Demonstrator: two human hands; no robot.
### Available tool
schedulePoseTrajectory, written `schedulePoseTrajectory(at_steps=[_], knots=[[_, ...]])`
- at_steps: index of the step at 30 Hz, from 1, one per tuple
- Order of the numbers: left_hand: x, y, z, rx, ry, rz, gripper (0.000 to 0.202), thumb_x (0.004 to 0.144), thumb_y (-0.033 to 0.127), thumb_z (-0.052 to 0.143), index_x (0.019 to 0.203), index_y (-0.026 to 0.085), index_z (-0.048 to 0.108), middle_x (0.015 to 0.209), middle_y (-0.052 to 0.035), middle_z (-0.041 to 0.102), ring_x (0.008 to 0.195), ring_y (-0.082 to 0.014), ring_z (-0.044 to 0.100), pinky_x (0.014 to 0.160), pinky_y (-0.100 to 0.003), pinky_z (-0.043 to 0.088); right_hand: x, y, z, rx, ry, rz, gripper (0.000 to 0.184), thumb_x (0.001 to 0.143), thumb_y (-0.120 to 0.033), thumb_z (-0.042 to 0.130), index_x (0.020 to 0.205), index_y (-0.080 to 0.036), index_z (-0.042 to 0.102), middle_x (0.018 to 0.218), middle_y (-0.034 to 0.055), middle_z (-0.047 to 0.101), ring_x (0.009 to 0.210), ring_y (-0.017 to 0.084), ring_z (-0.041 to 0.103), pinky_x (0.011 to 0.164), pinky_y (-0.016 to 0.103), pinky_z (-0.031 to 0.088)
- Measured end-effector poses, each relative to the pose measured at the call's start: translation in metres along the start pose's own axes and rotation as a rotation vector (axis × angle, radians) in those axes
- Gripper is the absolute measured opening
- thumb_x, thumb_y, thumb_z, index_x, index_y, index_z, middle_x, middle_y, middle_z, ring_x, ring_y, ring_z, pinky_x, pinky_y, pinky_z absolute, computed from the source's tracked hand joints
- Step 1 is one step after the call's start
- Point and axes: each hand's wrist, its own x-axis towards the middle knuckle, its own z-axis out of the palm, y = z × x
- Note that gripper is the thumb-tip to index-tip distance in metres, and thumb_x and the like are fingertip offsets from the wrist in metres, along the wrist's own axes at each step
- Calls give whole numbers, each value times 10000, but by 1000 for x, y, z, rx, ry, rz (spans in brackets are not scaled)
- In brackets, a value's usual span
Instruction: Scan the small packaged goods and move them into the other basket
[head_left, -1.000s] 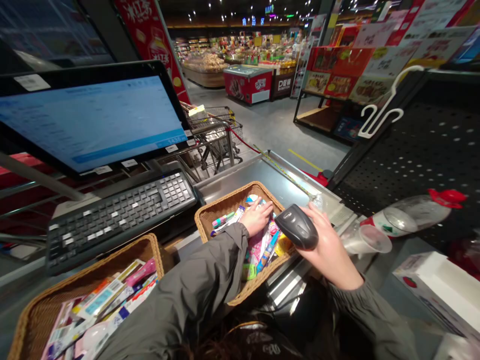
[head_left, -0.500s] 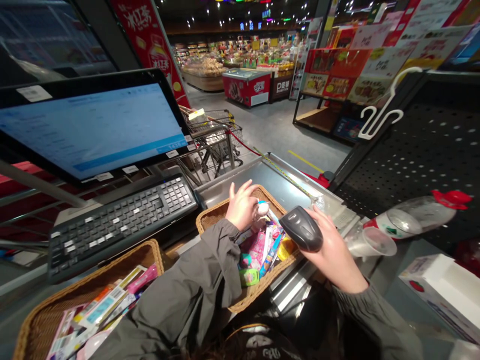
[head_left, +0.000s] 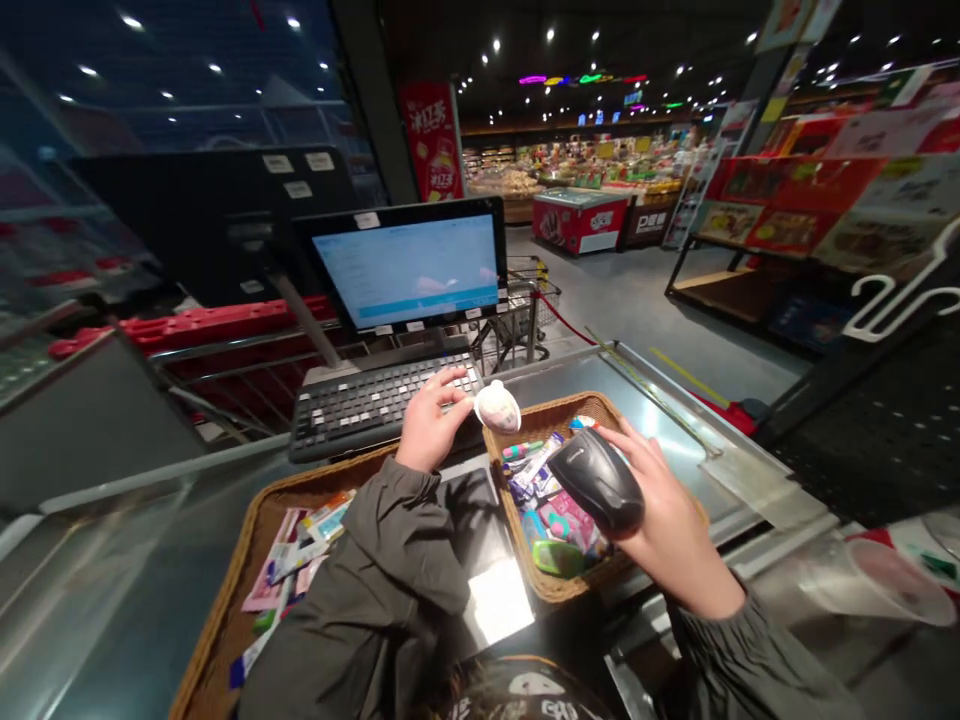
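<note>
My left hand pinches a white egg-shaped pack by its edge, just above the near-left corner of the keyboard side of a wicker basket. That basket holds several small colourful packets and a green item. In my right hand is a black barcode scanner, held over the basket's right part with its head pointing left. Under my left sleeve, a second wicker basket holds more flat packets, partly hidden by the arm.
A black keyboard and a lit monitor stand beyond the baskets, with another screen's dark back to the left. A metal counter runs beneath. Clear plastic cups are at the right, and a shopping cart stands behind.
My left hand has come out of the right basket and moved left with the egg-shaped pack. The view has turned left. The scanner remains in my right hand over the basket.
</note>
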Motion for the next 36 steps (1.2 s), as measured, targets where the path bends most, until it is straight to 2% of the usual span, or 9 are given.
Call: schedulePoseTrajectory(at_steps=[4,7,12,14,18,25,30,36], knots=[[-32,-13,-44,52,77,-65,214,800,324,554,656,186,630,1305,-90,628,1334,-293,472,1147,-470,327,14,-40,15,22,-38,-147,472,811,-189,547,1282,-168,525,1430,164,471,1451,354,253,1154,645,221],[-58,-18,-72,135,135,-80,208,809,313,552,654,191,618,1335,-87,611,1395,-305,388,1159,-518,282,21,-69,27,58,-77,-238,463,800,-165,543,1263,-180,541,1454,158,447,1456,354,238,1145,657,229],[-98,-16,-107,293,202,-155,183,841,270,518,686,205,590,1390,-61,570,1444,-318,292,1121,-691,166,29,-107,46,93,-154,-338,480,790,-165,535,1269,-192,549,1466,157,429,1465,365,206,1128,694,216],[-111,-14,-117,370,242,-145,175,847,243,502,692,204,575,1404,-64,556,1458,-315,260,1112,-723,91,30,-119,52,106,-174,-369,461,791,-169,534,1252,-182,559,1472,169,420,1467,370,197,1123,704,213],[-131,-16,-133,448,292,-112,174,857,224,485,699,202,555,1387,-82,572,1459,-301,260,1122,-712,46,30,-138,59,125,-201,-393,386,801,-198,551,1183,-168,595,1470,181,423,1464,379,200,1125,699,218],[-146,-37,-154,374,302,-196,189,866,267,486,707,200,563,1380,-111,574,1443,-317,294,1117,-709,95,28,-157,65,109,-237,-393,392,834,-225,546,1218,-165,594,1480,165,420,1477,369,162,1138,680,210],[-148,-50,-156,326,279,-223,184,863,277,492,712,205,568,1349,-113,601,1423,-321,337,1104,-713,144,28,-159,68,120,-207,-393,409,797,-202,556,1200,-153,598,1470,179,422,1469,378,189,1126,697,208],[-147,-54,-154,312,247,-243,190,871,277,489,715,208,573,1364,-96,591,1430,-304,327,1109,-704,153,28,-157,71,120,-207,-382,392,788,-189,552,1177,-168,602,1468,165,429,1471,379,180,1127,697,208]])
